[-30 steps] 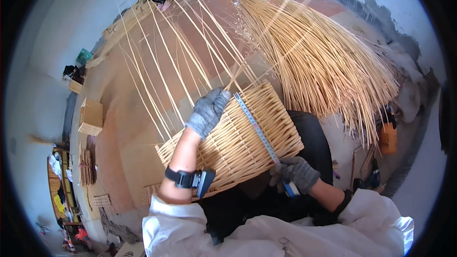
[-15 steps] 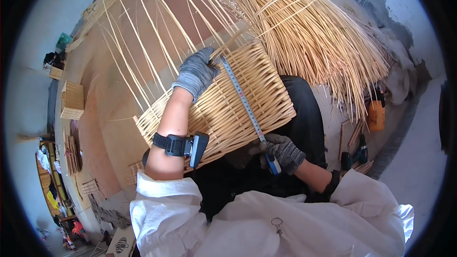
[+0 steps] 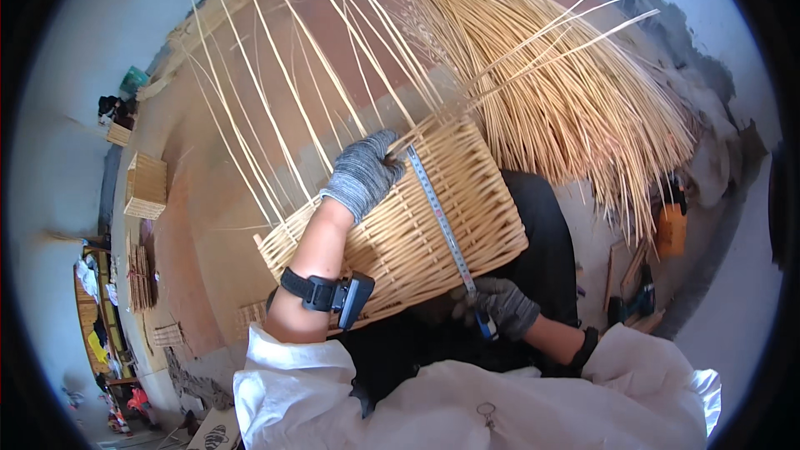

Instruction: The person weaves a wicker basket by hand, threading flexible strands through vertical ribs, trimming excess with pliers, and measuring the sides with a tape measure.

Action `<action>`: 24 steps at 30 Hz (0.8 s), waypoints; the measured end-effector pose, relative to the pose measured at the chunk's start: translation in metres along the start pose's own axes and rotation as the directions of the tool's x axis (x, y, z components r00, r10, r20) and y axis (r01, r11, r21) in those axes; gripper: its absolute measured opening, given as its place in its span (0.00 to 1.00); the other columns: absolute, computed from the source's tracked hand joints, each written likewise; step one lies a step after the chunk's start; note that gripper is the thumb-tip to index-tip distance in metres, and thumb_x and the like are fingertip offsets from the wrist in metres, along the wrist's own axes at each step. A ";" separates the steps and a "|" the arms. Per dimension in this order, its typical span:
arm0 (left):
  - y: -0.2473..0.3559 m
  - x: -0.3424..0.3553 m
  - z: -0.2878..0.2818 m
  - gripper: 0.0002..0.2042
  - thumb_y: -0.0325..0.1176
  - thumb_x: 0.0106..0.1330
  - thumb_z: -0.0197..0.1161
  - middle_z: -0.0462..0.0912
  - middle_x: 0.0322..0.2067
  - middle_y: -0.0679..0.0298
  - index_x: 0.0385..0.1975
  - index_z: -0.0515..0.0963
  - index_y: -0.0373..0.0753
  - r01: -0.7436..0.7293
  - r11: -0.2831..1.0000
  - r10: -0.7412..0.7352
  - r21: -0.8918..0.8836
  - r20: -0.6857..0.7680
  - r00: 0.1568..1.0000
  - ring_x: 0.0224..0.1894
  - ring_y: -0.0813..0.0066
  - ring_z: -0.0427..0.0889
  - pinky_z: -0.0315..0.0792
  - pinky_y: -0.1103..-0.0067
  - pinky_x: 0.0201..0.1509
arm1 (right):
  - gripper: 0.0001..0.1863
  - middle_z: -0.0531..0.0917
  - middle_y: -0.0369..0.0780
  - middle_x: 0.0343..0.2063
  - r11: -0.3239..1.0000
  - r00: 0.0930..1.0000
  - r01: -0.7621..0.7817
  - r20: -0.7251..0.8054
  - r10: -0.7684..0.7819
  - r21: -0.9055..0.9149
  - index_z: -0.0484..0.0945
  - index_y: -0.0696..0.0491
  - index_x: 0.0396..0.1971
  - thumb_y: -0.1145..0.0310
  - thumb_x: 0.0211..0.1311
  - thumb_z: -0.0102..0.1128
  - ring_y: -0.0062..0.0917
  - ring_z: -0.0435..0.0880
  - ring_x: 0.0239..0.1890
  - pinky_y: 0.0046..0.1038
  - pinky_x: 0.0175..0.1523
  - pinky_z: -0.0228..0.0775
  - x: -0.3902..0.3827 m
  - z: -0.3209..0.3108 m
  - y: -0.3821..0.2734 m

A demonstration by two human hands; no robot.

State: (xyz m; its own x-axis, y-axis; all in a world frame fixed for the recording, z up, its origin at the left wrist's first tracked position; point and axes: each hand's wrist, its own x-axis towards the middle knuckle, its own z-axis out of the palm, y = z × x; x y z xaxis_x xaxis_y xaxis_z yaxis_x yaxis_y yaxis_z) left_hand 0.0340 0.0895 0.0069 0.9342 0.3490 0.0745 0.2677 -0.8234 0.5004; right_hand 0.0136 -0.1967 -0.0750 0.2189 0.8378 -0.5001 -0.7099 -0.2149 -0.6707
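Note:
A half-woven wicker basket (image 3: 392, 229) rests tilted across my lap, long bare rods rising from its far edge. Over its woven side stretches the blade of a tape measure (image 3: 442, 221), from the far rim down to the near edge. My left hand (image 3: 364, 173), in a grey knit glove, is closed on the far rim beside the blade's end; its fingertips are partly hidden. At the near edge my right hand (image 3: 504, 307), also gloved, is closed around the blue tape measure case (image 3: 484, 323).
Behind the basket, at the right, a big bundle of peeled wicker rods (image 3: 575, 100) spreads over the floor. An orange container (image 3: 671, 229) and a power drill (image 3: 642, 292) are at the far right. A small woven box (image 3: 146, 186) stands at the left.
The basket, both hands and the surroundings appear lower and slightly further right in the picture. Both hands keep their hold, and the blade still spans the woven side.

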 end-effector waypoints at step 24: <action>-0.021 -0.014 -0.032 0.08 0.33 0.55 0.58 0.77 0.24 0.56 0.28 0.76 0.36 0.172 0.896 -0.221 -0.409 -0.076 0.972 0.28 0.66 0.75 0.69 0.76 0.36 | 0.13 0.79 0.43 0.22 0.993 0.996 -0.064 -0.069 0.057 -0.097 0.72 0.61 0.33 0.64 0.57 0.51 0.21 0.76 0.17 0.19 0.23 0.68 -0.004 0.017 -0.029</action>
State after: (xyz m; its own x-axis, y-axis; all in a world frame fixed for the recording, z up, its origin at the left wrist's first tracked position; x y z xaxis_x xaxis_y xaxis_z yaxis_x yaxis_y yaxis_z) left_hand 0.0075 0.1162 0.0233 0.8314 0.5550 0.0274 0.3039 -0.4954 0.8137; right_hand 0.0216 -0.1852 -0.0440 0.2237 0.7875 -0.5743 -0.6542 -0.3155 -0.6874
